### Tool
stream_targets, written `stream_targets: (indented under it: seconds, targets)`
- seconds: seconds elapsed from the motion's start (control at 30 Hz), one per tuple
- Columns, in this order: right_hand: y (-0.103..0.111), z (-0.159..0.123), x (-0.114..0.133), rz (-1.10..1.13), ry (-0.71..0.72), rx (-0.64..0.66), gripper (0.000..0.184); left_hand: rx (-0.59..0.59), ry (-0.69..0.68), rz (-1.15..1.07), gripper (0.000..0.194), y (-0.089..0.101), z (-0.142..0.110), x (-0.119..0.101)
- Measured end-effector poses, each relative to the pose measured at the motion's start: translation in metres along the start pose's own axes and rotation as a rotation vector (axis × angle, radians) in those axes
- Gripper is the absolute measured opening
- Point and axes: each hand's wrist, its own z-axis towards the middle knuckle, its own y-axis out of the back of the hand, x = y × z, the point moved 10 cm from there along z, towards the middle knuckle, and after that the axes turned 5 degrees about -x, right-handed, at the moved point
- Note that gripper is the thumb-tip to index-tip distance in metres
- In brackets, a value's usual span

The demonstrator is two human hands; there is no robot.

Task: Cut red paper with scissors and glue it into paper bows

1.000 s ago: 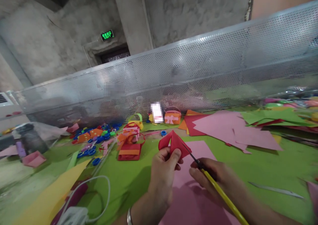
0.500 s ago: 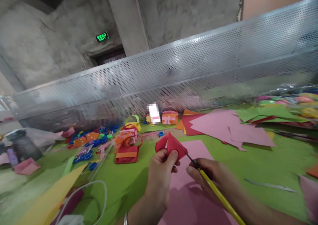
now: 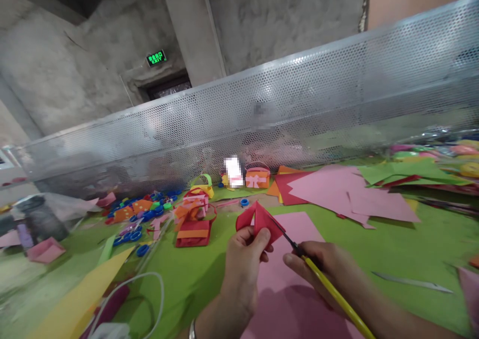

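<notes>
— What is the left hand (image 3: 243,266) doing?
— It pinches the red folded paper (image 3: 266,225) between thumb and fingers, its grip closed on it, up above the pink sheet (image 3: 277,304).
— And the right hand (image 3: 324,264)?
— Closed around the yellow-handled tool (image 3: 335,290), near its dark, thin tip. The tip meets the right edge of the red folded paper; I can't tell whether it is on or behind it.
— What lies on the green surface (image 3: 194,284) around them?
— To the left, a small red bag (image 3: 192,240) with an orange band; beyond the paper, a blue ring (image 3: 244,202). An orange bag (image 3: 258,179) with a pink bow stands near the perforated metal panel (image 3: 299,94).
— And to the right?
— Overlapping pink pieces (image 3: 329,186) farther back, and a thin pointed strip (image 3: 411,282) lying beside the right forearm.
</notes>
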Motion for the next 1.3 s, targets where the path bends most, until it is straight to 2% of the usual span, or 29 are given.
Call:
stream_targets:
  seconds: [0.37,0.8,1.0,1.2,1.3]
  targets:
    - [0.003,0.0,0.01,-0.053,0.059,-0.064,0.04,0.022,-0.003,0.011,0.021,-0.004,0.0,0.003]
    - [-0.007,-0.006,-0.002,0.043,-0.081,0.062,0.04,0.064,0.018,0.011,0.021,-0.008,-0.003,0.005]
    - [0.003,-0.005,0.01,-0.014,0.025,-0.032,0.037,0.071,0.007,0.004,0.021,-0.01,-0.003,0.005]
    - [0.0,-0.008,0.002,0.072,-0.065,-0.031,0.029,0.067,0.031,0.048,0.02,-0.01,-0.003,0.01]
    - [0.002,-0.007,0.001,0.095,-0.064,-0.04,0.023,0.064,0.028,0.056,0.02,-0.009,-0.004,0.009]
